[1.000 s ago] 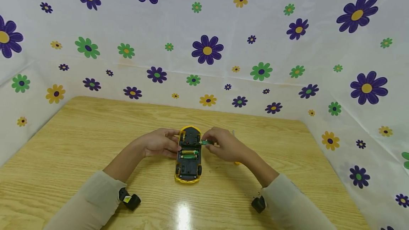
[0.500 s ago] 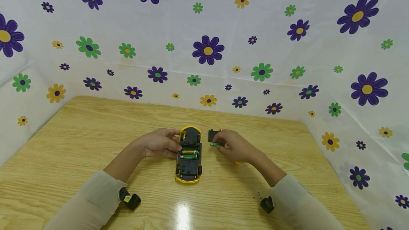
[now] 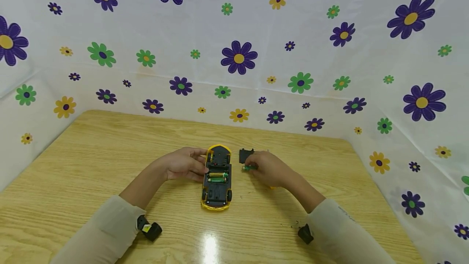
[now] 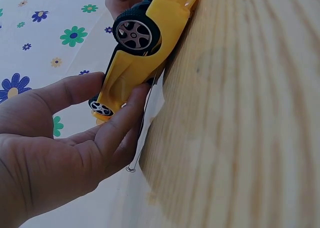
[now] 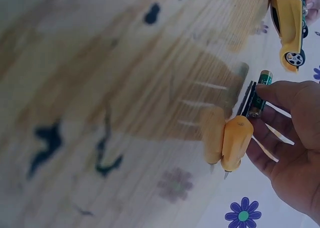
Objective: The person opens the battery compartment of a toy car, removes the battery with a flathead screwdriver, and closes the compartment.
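Observation:
A yellow toy car [image 3: 217, 195] lies wheels-up on the table, its black underside showing. Two batteries [image 3: 217, 180], one green and one golden with green, sit in its uncovered battery bay. My left hand [image 3: 184, 165] grips the car's left side; the left wrist view has the thumb and fingers on the yellow body [image 4: 125, 75]. To the right of the car, my right hand [image 3: 269, 169] pinches a green battery [image 5: 263, 79] low at the table, just in front of a black battery cover [image 3: 246, 155]. The hand hides part of both.
A screwdriver with a yellow handle [image 5: 237, 140] lies on the wooden table [image 3: 176, 231] beside my right hand, mostly hidden in the head view. Small dark specks lie near the right wrist. A flowered sheet [image 3: 205, 31] rises behind the table and at its sides.
My right hand has carried the green battery from the car's edge rightward and slightly down to beside the black cover, which has come into sight. The left hand and car stay in place.

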The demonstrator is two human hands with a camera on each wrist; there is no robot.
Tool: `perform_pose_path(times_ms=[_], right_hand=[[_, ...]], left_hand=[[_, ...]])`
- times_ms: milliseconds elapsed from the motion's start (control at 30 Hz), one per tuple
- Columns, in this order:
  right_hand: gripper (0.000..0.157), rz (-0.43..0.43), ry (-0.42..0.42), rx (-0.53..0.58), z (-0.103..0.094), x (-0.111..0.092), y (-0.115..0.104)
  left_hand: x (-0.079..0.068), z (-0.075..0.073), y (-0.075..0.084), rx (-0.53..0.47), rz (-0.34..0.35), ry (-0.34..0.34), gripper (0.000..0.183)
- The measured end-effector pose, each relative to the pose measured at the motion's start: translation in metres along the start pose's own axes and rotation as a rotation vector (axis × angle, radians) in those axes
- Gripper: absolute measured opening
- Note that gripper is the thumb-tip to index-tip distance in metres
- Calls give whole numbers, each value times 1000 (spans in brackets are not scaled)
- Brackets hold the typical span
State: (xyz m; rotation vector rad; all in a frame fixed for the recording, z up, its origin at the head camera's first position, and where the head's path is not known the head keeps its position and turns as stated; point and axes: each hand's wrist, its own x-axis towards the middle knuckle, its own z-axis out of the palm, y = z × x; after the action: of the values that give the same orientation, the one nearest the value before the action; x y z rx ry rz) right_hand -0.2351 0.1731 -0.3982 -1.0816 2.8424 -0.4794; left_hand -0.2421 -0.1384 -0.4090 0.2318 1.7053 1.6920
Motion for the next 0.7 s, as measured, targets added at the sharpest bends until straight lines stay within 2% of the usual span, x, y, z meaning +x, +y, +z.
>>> perform_pose_path(times_ms=[700], right_hand=[[15,8,-14,-26,3,7,1]], left_hand=[[0,-1,-2,-1,1,-1,86]])
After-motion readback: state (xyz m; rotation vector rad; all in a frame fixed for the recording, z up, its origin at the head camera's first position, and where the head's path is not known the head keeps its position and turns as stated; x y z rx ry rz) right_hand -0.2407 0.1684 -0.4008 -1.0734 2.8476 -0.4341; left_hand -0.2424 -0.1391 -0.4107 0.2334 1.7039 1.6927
